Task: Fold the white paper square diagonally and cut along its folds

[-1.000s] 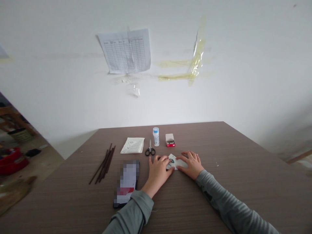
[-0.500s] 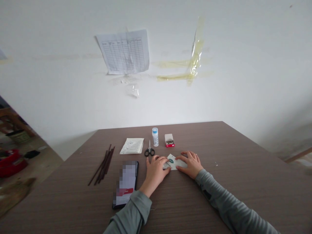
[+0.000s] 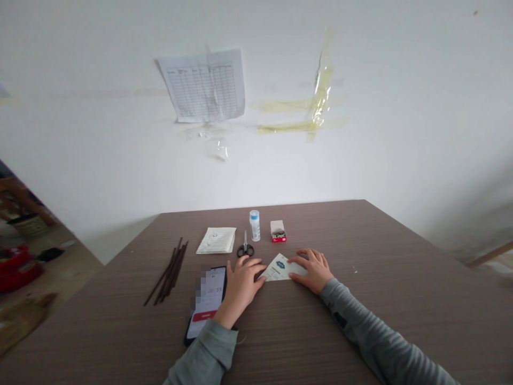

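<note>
Right hand (image 3: 315,271) pressing open fingers onto the right end of a white printed card (image 3: 279,268), lying flat between both hands, long axis running sideways. Left hand (image 3: 241,287) resting nearby, curled fingers reaching the card's left corner, gripping nothing.

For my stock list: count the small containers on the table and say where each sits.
2. A white bottle with a blue cap stands near the far edge of the table, behind the scissors; an open red-and-white box sits just right of it. None seems hidden.
</note>
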Demonstrator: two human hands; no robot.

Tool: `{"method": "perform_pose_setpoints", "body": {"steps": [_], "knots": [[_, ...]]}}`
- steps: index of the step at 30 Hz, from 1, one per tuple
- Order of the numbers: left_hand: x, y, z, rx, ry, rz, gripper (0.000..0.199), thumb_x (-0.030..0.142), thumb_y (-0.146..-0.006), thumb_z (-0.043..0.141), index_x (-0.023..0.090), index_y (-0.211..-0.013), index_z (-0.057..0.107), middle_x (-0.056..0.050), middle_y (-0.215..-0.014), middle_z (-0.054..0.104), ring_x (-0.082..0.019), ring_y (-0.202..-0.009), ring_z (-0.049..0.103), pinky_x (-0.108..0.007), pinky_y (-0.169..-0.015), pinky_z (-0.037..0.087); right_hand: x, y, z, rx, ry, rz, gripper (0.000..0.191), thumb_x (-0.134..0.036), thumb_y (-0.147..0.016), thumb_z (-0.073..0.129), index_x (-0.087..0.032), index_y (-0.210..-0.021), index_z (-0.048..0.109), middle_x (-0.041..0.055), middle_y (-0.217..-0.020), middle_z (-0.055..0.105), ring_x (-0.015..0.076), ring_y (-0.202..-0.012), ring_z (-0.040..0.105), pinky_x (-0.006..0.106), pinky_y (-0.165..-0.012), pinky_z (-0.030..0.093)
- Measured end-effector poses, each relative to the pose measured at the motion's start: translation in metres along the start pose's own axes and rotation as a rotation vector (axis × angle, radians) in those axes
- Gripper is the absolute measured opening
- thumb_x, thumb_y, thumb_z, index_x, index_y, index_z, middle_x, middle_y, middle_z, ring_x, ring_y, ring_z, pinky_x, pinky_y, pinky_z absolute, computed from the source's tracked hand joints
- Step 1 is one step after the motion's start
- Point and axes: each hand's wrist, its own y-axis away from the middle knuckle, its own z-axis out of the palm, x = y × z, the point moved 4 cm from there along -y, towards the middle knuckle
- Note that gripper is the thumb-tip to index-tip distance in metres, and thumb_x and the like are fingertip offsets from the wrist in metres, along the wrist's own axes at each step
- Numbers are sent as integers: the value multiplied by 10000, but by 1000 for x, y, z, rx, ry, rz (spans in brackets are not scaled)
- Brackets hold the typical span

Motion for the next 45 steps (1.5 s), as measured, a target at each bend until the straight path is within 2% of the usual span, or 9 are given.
{"method": "perform_pose_setpoints", "body": {"steps": [8,15,20,25,30,34,38,45], "knots": [[-11,13,-12,20,-51,-14,432,163,-1159,814,435,-1420,1024,-61,-1793,863,-483,-1819,655,-982,-1535,343,-1,2,0,-26,-3,10,489,-561,-1084,914,-533,-1570,954,42,-1882,745,481,-1863,526,715,-1576,345],[-15,16,-18,10,-73,-63,469,158,-1155,829,426,-1503,993,-69,-1871,805,-482,-1871,600,-962,-1565,308,1,1,1,-5,2,1,474,-516,-1084,937,-541,-1557,961,38,-1859,771,469,-1848,568,692,-1569,390],[-17,11,-12,30,-85,-63,521,136,-1163,773,420,-1555,965,-71,-1859,816,-463,-1837,630,-921,-1550,385,2,-1,4,4,-4,-3,471,-498,-1078,945,-520,-1547,974,56,-1851,781,488,-1840,576,705,-1562,415],[1,3,-3,42,-60,1,461,200,-1205,741,420,-1535,974,-55,-1825,842,-436,-1811,652,-850,-1559,423,4,-3,7,-5,0,-12,488,-511,-1087,914,-519,-1573,960,46,-1865,769,480,-1839,575,724,-1572,393],[29,-6,9,-16,-35,44,403,249,-1161,864,398,-1514,989,-80,-1797,859,-468,-1796,665,-865,-1564,404,4,-3,8,45,5,-37,464,-486,-1042,940,-490,-1503,989,66,-1788,819,492,-1770,639,734,-1532,457],[44,-13,17,-44,-20,61,431,305,-1128,935,385,-1549,971,-87,-1798,857,-489,-1805,648,-894,-1576,354,6,-4,10,32,-1,-36,481,-506,-1043,943,-473,-1521,980,76,-1815,803,491,-1794,611,743,-1549,425],[49,-19,20,-46,-9,55,456,317,-1102,970,393,-1551,967,-98,-1806,849,-513,-1814,632,-919,-1574,339,8,-5,10,30,-3,-35,485,-506,-1055,920,-488,-1538,972,58,-1820,798,478,-1808,604,753,-1553,422],[41,-22,16,-56,-37,49,489,324,-1081,993,408,-1561,954,-81,-1826,833,-507,-1833,604,-932,-1566,336,7,-3,7,59,5,-31,453,-467,-1038,964,-493,-1489,997,70,-1789,827,504,-1786,643,746,-1541,464]]}}
